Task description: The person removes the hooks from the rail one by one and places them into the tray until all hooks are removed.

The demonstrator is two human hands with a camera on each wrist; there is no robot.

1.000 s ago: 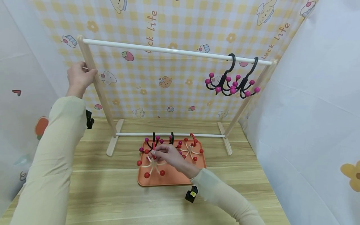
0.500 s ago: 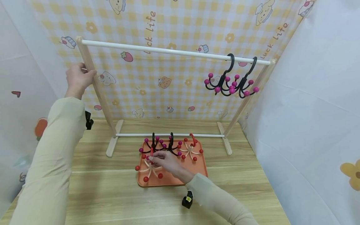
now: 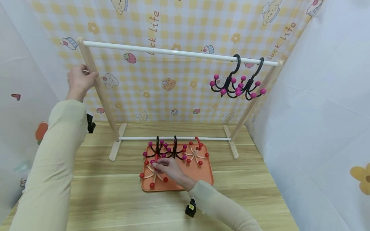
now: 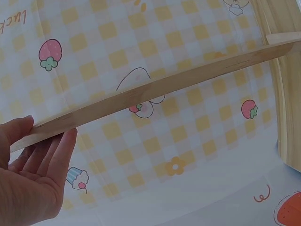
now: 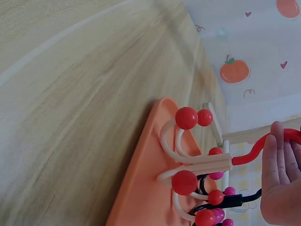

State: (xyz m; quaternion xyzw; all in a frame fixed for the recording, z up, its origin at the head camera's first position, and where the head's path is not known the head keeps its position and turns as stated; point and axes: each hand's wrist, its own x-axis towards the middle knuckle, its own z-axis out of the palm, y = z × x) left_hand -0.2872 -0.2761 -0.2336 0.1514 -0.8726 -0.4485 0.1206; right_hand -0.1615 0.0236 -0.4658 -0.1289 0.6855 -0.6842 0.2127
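Note:
My left hand [image 3: 81,81] grips the left wooden upright [image 3: 104,96] of a rack near its top; in the left wrist view the fingers [image 4: 59,157] lie under the wood and the thumb over it. Low over the orange tray [image 3: 199,175], my right hand [image 3: 172,170] holds a cream octopus-style hanger [image 5: 207,165] by its red hook [image 5: 256,148]. The hanger stands upright at the tray's left side, its curved arms tipped with red balls. Two black hangers [image 3: 174,150] with magenta balls and another cream hanger [image 3: 196,154] stand along the tray's far side.
A white rail [image 3: 162,50] spans the rack's top. Two black hangers [image 3: 228,81] with magenta balls hang at its right end. A lower white bar [image 3: 136,138] runs just behind the tray. A patterned cloth [image 3: 170,102] stands behind, with pale cloth walls at both sides.
My right hand and the cream hanger have shifted slightly left and nearer to me, and the hanger has turned a little. My left hand keeps its grip on the upright.

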